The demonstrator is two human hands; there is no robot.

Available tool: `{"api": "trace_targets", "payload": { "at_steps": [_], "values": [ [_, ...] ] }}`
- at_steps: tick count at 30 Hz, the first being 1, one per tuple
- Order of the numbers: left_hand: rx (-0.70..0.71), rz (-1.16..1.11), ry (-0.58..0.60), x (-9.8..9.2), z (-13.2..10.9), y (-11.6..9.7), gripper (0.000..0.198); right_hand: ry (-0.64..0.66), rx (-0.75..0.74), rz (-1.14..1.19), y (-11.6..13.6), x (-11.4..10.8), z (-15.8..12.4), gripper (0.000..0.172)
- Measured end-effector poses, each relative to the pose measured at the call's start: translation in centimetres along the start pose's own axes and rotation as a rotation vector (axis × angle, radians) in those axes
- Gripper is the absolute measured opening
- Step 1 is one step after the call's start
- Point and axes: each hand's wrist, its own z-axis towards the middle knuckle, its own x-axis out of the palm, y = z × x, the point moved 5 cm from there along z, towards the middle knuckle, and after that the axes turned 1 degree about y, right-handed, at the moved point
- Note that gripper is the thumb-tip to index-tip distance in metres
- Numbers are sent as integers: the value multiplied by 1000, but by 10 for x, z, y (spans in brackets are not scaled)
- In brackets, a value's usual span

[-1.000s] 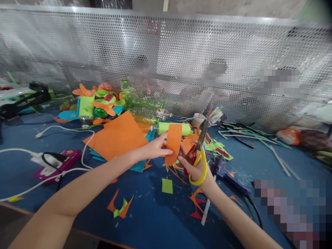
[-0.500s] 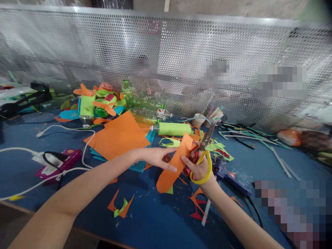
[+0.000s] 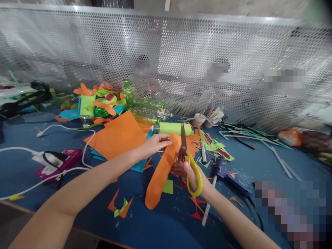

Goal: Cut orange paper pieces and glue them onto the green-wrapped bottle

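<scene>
A long orange paper strip [image 3: 162, 174] with rounded ends slants above the table. My left hand [image 3: 155, 145] pinches its upper end between thumb and fingers. In my right hand [image 3: 191, 175] is a pair of scissors [image 3: 184, 141] with one yellow and one red handle, blades pointing up just right of the strip's upper end. The right fingers lie partly behind the strip; whether they touch it I cannot tell. Beneath the strip lies a small green paper square [image 3: 168, 186]. Paper scraps [image 3: 211, 145] are scattered beyond the scissors.
A stack of orange sheets [image 3: 119, 135] lies left of my hands. Behind it are plastic bottles [image 3: 142, 103] and paper-decorated bottles [image 3: 87, 105]. A glue gun [image 3: 230, 176] rests at right, a power strip [image 3: 61, 166] with cables at left. A perforated metal panel [image 3: 103, 45] stands behind.
The orange strip has swung lower left. My left hand, open beside it before, now pinches its upper end. My right hand has brought the scissors left, with the right thumb off the strip.
</scene>
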Motion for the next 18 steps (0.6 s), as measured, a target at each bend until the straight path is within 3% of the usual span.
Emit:
{"api": "trace_targets", "payload": {
  "at_steps": [3,5,9,14,18],
  "values": [
    [-45,-104,-71,-3,1,1,20,91,86,230,-5,5,0,56],
    [-46,-180,-116,-6,2,1,19,107,83,235,-3,5,-1,57],
    [-6,-265,-138,-7,2,-2,21,91,90,153,9,5,-5,58],
    [25,-199,-121,-5,-1,-4,26,92,126,73,21,9,-11,60],
    [54,-62,-153,-1,-5,-10,29,61,7,-180,26,2,-13,58]
  ]
}}
